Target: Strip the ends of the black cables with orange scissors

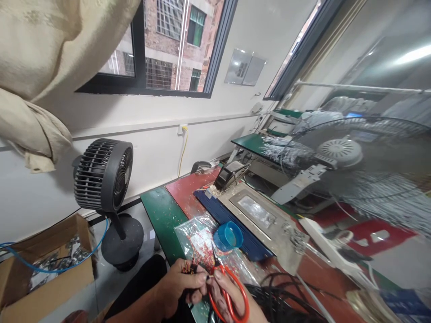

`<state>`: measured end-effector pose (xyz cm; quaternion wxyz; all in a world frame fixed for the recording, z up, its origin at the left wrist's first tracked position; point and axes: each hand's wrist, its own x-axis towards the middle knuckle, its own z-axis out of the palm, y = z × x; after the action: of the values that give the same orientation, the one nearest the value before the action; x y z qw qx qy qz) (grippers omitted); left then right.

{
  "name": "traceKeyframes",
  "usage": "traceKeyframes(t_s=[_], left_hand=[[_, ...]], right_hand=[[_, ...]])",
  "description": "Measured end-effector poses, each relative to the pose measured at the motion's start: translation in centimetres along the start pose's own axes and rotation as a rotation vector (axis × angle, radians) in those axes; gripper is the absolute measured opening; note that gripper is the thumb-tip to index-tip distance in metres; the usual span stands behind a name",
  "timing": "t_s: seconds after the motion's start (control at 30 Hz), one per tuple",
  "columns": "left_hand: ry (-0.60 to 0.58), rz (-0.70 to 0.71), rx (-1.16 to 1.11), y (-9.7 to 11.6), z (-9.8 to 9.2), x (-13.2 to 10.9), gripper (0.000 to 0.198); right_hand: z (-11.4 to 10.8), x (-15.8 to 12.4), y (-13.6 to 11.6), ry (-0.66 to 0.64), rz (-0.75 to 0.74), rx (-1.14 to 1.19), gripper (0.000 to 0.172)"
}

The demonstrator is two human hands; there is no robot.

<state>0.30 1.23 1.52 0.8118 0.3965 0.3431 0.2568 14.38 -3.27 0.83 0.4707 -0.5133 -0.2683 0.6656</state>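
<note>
My left hand [180, 280] is closed around a small bunch of black cable ends [192, 268], with thin coloured wires poking out past the fingers. Red-handled scissors [243, 287] hang in my right hand [229, 291], their dark blades pointing up and away from me. The right thumb and fingers also pinch at a thin wire end [210, 277] where the two hands meet. Just beyond the blades, a clear plastic bag [183, 231] lies flat with many red and pale scraps on it. A blue plastic cup [229, 236] stands at its right edge.
Behind the cup are a dark blue tray [215, 211] and a beige machine [232, 197]. Black cables [279, 296] pile up at my right. A large fan [340, 150] stands far right. On the left are a black floor fan [104, 175] and a cardboard box [57, 287].
</note>
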Motion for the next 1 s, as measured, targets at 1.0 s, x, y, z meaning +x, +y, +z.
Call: traceKeyframes(t_s=[1.0], left_hand=[[-0.099, 0.022, -0.065, 0.0, 0.0, -0.5, 0.035]], right_hand=[[0.2, 0.2, 1.2, -0.045, 0.014, 0.002, 0.049]])
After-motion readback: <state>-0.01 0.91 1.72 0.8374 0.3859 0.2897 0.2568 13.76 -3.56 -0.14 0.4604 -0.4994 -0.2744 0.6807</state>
